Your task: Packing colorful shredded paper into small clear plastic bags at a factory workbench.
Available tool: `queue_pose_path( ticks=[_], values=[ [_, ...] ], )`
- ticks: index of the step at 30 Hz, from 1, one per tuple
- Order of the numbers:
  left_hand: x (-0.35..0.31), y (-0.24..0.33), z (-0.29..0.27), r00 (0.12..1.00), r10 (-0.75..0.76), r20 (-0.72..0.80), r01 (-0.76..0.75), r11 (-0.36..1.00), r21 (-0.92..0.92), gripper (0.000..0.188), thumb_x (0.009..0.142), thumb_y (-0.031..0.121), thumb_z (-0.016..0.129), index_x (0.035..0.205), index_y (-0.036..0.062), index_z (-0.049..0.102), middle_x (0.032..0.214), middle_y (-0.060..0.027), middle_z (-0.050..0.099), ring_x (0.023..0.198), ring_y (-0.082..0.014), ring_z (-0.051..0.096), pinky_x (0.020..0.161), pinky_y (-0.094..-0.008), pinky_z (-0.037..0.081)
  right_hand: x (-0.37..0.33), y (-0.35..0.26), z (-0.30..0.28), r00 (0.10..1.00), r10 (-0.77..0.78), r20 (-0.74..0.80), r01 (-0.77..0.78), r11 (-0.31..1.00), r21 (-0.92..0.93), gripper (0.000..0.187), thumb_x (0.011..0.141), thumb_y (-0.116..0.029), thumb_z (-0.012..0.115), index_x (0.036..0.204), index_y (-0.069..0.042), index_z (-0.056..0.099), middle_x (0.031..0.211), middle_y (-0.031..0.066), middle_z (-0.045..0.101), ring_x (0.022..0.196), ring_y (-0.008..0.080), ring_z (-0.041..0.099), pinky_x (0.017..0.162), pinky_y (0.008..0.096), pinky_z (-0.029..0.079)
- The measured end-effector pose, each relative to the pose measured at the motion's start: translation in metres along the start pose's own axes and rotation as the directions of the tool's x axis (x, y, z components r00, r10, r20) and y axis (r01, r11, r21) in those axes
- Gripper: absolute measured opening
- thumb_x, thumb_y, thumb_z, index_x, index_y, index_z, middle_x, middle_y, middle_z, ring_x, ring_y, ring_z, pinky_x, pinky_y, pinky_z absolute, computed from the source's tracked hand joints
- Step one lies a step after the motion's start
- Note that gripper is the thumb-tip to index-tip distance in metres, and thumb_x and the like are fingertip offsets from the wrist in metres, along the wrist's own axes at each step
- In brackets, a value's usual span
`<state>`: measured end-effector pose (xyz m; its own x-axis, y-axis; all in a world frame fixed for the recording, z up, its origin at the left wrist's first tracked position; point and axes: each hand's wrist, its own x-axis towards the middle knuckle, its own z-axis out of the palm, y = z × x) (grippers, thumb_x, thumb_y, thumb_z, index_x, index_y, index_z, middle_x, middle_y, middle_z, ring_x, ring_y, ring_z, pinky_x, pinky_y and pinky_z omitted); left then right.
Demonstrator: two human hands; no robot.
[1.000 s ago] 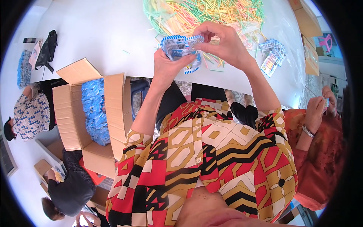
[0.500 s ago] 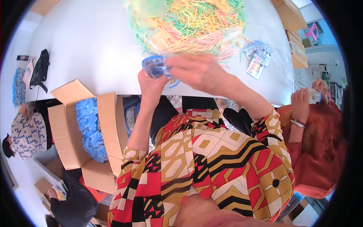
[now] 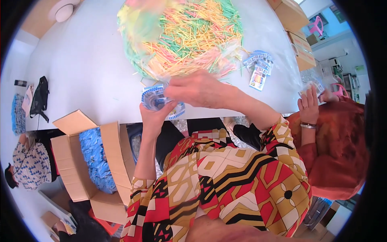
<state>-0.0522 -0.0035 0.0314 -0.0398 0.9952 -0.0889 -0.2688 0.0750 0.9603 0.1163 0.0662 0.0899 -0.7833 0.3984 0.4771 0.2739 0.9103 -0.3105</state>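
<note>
My left hand (image 3: 154,117) is closed around a small clear packet (image 3: 153,98) with a blue-striped edge, held upright with its mouth spread wide over the near edge of the table. Against the packet's right side, my right hand (image 3: 197,90) has its fingers curled and pressed together; whatever is between the fingertips is hidden. Just beyond both hands, a big clear plastic bag (image 3: 139,64) lies spread out under a heap of thin yellow, green and pink sticks (image 3: 197,34). Beneath the left hand, another blue-edged packet (image 3: 177,112) lies at the table edge.
Several blue-and-white packets (image 3: 258,74) lie on the white table (image 3: 86,68), right of the heap. At my left stands an open cardboard box (image 3: 72,167) full of blue packets (image 3: 96,157). A person in rust-red clothing (image 3: 334,149) works close on my right. Cartons (image 3: 300,48) are stacked beyond.
The whole view has shifted, so the table sits lower in the picture. My right fingers, blurred and stretched out before, are now curled at the packet. The left hand keeps holding it.
</note>
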Motion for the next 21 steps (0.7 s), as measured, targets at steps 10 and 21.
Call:
queue_pose_path(
  ticks=[10,21],
  values=[
    [0.004,-0.011,0.004,0.99,0.14,-0.03,-0.142,0.986,-0.081,0.029,0.07,-0.002,0.073,0.096,-0.0008,0.06,0.088,-0.0052,0.063,0.078,-0.0113,0.061,0.07,-0.0256,0.05,0.003,-0.001,-0.009,0.995,0.088,-0.052,-0.068,0.95,0.305,0.007,0.079,-0.012,0.06,0.084,-0.008,0.058,0.077,0.0025,0.055,0.065,0.0181,0.057,0.056,0.0289,0.046],
    [-0.003,-0.004,-0.005,0.99,0.032,-0.139,-0.051,0.989,-0.135,0.041,0.069,-0.012,0.067,0.108,-0.0033,0.054,0.105,-0.014,0.062,0.088,-0.016,0.061,0.078,-0.0282,0.05,-0.085,0.249,-0.072,0.678,0.617,-0.399,-0.677,0.736,-0.012,0.017,0.082,-0.015,0.058,0.095,-0.006,0.065,0.091,0.0108,0.065,0.075,0.0253,0.063,0.069,0.0343,0.05]
  ],
)
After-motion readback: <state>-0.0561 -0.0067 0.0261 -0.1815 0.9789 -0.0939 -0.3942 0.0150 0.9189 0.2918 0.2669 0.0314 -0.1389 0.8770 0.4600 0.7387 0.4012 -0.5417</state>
